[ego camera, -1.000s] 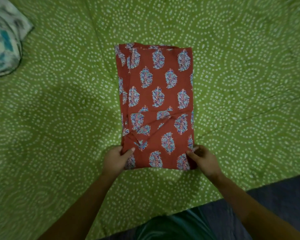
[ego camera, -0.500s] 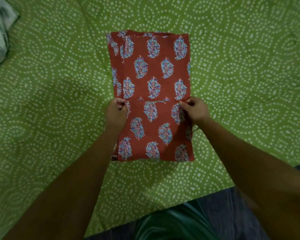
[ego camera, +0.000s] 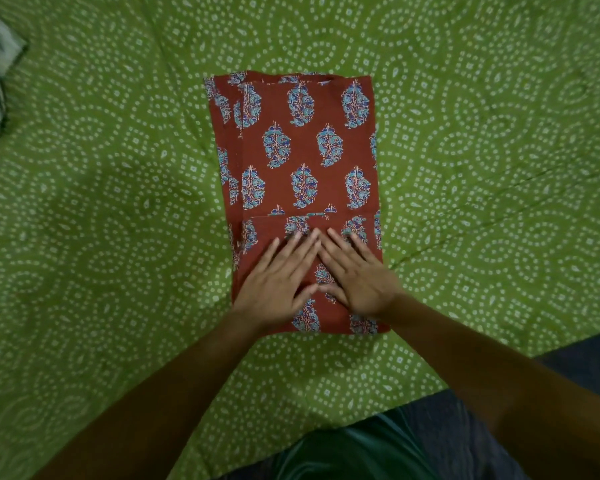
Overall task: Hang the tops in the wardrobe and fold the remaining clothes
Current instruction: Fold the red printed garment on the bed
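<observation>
Since a moment ago I have let go of the near edge I carried up, and now my left hand [ego camera: 274, 282] and right hand [ego camera: 355, 275] lie flat, fingers straight, side by side on the folded flap of the red garment [ego camera: 302, 147]. To set the fold well, I judge I should smooth outward from the middle toward both sides. The garment lies mid-bedsheet [ego camera: 101, 202], long axis running straight away from me.

Lighting is dim and even, with no glare. Soft shadows fall on the green bedspread [ego camera: 84, 237] left of the forearms. Wide-angle distortion bends the frame edges. Fingertips show slight motion blur; corners darken.
</observation>
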`<move>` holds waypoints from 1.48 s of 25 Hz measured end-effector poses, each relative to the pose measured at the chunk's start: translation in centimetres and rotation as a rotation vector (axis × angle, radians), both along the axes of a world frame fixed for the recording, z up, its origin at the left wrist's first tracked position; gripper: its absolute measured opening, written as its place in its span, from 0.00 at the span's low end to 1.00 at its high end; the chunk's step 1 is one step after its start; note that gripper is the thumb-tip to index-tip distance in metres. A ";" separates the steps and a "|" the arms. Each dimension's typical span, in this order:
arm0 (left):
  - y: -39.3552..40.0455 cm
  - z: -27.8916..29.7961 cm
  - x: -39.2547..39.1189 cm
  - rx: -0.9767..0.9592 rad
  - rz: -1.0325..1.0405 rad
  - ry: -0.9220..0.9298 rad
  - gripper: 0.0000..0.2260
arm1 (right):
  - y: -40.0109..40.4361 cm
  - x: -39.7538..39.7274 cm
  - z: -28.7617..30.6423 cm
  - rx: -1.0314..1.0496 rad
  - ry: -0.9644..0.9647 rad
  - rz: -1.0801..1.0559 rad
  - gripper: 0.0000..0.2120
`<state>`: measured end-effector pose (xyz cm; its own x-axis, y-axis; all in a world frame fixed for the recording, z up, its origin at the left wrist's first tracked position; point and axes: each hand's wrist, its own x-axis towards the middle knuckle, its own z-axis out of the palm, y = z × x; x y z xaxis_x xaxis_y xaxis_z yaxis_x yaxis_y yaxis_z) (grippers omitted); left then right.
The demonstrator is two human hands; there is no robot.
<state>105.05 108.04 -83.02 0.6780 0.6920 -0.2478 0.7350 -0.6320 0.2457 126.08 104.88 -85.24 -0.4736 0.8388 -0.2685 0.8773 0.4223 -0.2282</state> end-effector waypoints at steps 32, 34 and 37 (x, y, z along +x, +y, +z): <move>17.3 1.6 -0.4 -1.109 1.421 -0.906 0.17 | 17.2 4.4 2.8 -0.772 0.903 -1.320 0.17; 17.9 1.0 -1.0 -1.108 1.379 -0.831 0.22 | 17.1 4.4 1.5 -0.713 0.798 -1.371 0.23; 16.0 -0.5 -2.7 -0.420 1.316 -0.397 0.25 | 14.7 3.8 0.4 -0.258 0.418 -1.288 0.21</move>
<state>102.37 124.05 -83.48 -0.3136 0.7834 -0.5365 0.5576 0.6093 0.5638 129.90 119.56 -84.85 0.5091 0.6910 -0.5132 0.4600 -0.7224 -0.5164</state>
